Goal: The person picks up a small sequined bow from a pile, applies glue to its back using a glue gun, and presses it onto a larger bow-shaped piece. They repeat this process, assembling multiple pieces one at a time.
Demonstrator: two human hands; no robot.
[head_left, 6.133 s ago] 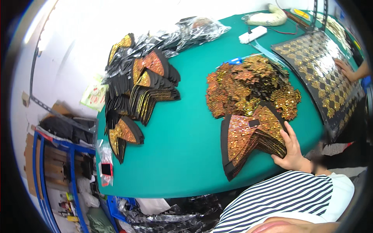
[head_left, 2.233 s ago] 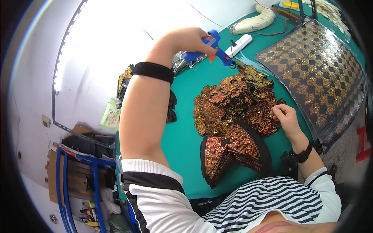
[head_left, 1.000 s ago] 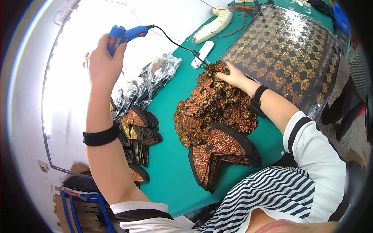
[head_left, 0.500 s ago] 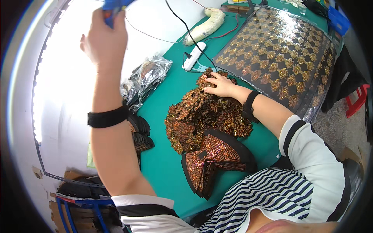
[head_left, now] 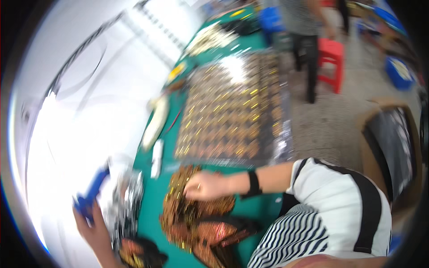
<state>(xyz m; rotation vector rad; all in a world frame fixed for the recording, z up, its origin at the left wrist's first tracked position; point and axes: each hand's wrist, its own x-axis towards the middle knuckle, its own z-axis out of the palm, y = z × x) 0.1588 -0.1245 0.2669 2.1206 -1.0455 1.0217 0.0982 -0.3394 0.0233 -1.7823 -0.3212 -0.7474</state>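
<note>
Blue glue gun, one: far left, against the brightly lit wall, its long part slanting up and rightward. Blurred.

Left grip, bare hand: closed around the glue gun, raised from the lower edge.

Bundle in shiny plastic: just right of the left grip, along the edge of the green tabletop.

Dark stack with gold and orange facing: below the bundle, partly cut off by the lower edge.

White power strip, one: near the tabletop's far edge, with a cream curved roll beyond it.

Heap of bronze-gold sequinned pieces: on the tabletop, between the bundle and the right forearm.

Right grip, bare hand: curled, resting over the upper part of the heap; whether a piece is held cannot be told. Black wristband behind it.

Black-edged winged stack, orange-faced: lower centre, touching the heap.

Large dark sheet with rows of gold pieces: on the tabletop, beyond the heap, shiny and blurred.

Person standing, dark trousers; red stool alongside.

Open cardboard box: far right.
</note>
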